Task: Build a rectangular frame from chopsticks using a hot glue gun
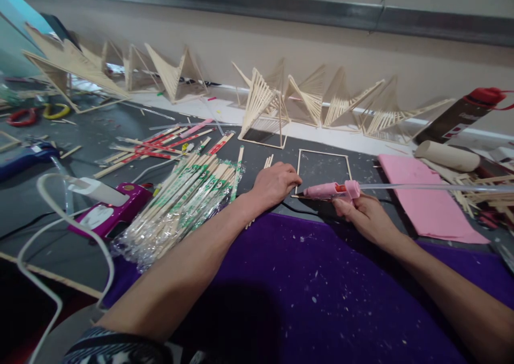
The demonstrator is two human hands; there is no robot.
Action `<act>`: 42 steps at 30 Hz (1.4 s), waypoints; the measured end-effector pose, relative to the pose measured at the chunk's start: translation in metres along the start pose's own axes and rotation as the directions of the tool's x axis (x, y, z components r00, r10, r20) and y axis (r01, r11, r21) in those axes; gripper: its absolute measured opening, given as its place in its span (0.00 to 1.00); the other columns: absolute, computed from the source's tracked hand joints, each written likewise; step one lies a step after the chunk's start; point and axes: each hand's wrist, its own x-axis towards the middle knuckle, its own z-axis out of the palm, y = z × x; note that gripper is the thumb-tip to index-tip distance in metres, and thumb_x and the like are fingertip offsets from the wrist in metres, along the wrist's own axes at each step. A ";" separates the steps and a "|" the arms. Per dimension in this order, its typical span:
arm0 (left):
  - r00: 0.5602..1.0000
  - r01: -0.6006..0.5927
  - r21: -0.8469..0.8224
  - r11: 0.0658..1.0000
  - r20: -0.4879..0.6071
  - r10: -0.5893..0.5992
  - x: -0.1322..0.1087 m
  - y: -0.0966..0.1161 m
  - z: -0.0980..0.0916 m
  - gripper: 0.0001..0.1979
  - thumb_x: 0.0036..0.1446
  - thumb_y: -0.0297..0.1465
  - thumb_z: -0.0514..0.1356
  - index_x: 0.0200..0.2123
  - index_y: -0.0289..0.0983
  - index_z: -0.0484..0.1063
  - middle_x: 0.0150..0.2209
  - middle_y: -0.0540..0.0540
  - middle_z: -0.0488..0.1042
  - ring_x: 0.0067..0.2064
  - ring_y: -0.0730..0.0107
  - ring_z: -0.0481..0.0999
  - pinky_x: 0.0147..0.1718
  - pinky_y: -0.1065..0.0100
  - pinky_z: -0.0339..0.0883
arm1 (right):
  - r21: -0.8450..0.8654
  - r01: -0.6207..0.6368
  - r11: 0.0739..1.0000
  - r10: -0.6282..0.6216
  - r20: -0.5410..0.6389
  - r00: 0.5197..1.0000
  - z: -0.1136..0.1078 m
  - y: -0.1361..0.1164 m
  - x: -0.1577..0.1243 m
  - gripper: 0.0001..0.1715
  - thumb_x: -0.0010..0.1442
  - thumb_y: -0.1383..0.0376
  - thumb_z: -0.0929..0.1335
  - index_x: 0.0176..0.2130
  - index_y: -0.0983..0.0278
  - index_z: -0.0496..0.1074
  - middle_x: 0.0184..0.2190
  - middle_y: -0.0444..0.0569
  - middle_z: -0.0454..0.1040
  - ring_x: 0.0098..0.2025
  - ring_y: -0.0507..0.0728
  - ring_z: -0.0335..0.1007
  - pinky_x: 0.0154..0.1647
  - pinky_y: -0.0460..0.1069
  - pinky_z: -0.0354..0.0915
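Observation:
My right hand [367, 214] is wrapped round a pink hot glue gun [327, 191] with a long clear glue stick [433, 187] coming out of its back. The nozzle points left, at the near left corner of a square frame of thin wooden sticks [321, 153] lying flat on the table. At that same corner my left hand [277, 183] has its fingers curled down on the frame's left side; the fingertips are partly hidden. Several loose sticks [268, 162] lie under and behind my left hand.
Plastic-wrapped chopsticks [188, 192] lie left, beside a purple power strip [116, 209] with white cable. Fan-shaped stick models [263, 107] line the wall. Pink sheets [429, 203], a cardboard tube [445, 156] and a dark bottle [458, 115] are right. Purple cloth [321, 283] hangs in front.

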 end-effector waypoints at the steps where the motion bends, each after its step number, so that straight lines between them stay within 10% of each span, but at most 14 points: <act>1: 1.000 0.000 0.000 1.000 -0.001 0.000 0.000 0.000 0.000 0.12 0.60 0.34 0.51 0.38 0.45 0.74 0.40 0.51 0.72 0.41 0.71 0.66 0.34 0.71 0.59 | -0.004 -0.002 1.000 0.002 0.001 1.000 0.000 0.000 0.000 0.27 0.59 0.50 0.58 0.20 0.65 0.67 0.18 0.45 0.62 0.22 0.52 0.57 0.23 0.47 0.52; 29: 1.000 -0.014 0.010 1.000 -0.008 0.014 0.000 0.000 0.001 0.12 0.60 0.34 0.51 0.38 0.44 0.74 0.40 0.50 0.72 0.41 0.71 0.67 0.34 0.71 0.60 | 0.061 0.013 0.998 -0.013 -0.005 1.000 -0.001 0.001 -0.002 0.26 0.59 0.50 0.59 0.22 0.66 0.69 0.20 0.46 0.66 0.23 0.51 0.60 0.24 0.47 0.54; 42: 1.000 -0.005 0.028 1.000 -0.012 0.005 0.001 -0.002 0.003 0.11 0.59 0.34 0.52 0.38 0.46 0.74 0.41 0.51 0.73 0.41 0.71 0.67 0.32 0.72 0.59 | 0.388 -0.148 0.910 0.262 -0.258 0.930 -0.029 0.006 0.003 0.22 0.54 0.50 0.64 0.26 0.66 0.72 0.21 0.47 0.69 0.20 0.50 0.60 0.18 0.45 0.56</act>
